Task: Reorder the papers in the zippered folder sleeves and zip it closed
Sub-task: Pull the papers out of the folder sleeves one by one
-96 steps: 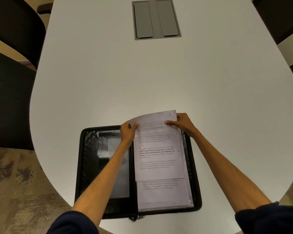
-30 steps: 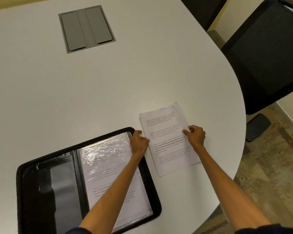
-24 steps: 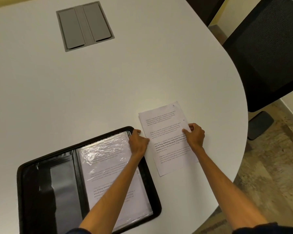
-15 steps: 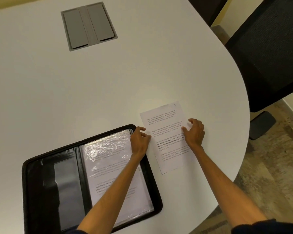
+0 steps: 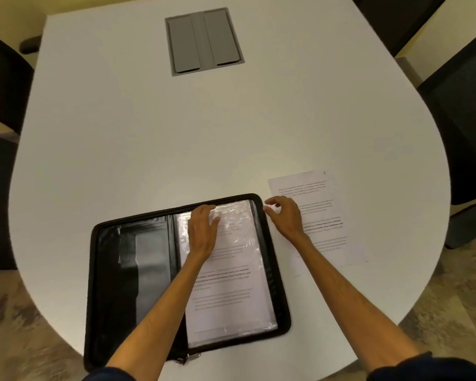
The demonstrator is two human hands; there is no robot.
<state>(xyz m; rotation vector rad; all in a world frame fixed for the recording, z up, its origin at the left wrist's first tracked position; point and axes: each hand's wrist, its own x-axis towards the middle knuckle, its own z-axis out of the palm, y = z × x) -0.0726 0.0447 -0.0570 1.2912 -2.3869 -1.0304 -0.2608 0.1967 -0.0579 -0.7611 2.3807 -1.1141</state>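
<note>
A black zippered folder (image 5: 107,284) lies open and flat on the white tabletop (image 5: 231,133), close to its near edge and a little left of centre, with its zipper track running round the rim and a metal zipper pull (image 5: 193,356) showing at the near edge by the spine. Its left half is dark lining with a glossy flat pocket (image 5: 151,270); what the pocket holds cannot be made out. Its right half carries a clear sleeve (image 5: 239,292), crinkled and catching glare near the top, with a printed page (image 5: 226,306) inside it, blocks of text showing through the plastic. More sleeves seem stacked beneath, though how many is unclear. The left hand (image 5: 204,229) rests palm down on the upper part of the sleeve, fingers spread and fairly straight, pointing towards the far edge of the folder. The right hand (image 5: 283,215) is just off the folder's far right corner, over the left edge of a loose sheet (image 5: 327,204), fingers loosely curved with nothing seen between them. That sheet lies flat on the tabletop just right of the folder, printed side up, slightly turned, partly hidden under the right forearm. Farther off, a grey hatch (image 5: 204,41) with two flaps is set into the tabletop. Dark chairs stand at the left (image 5: 0,78) and right (image 5: 465,105) sides, apart from the papers.
</note>
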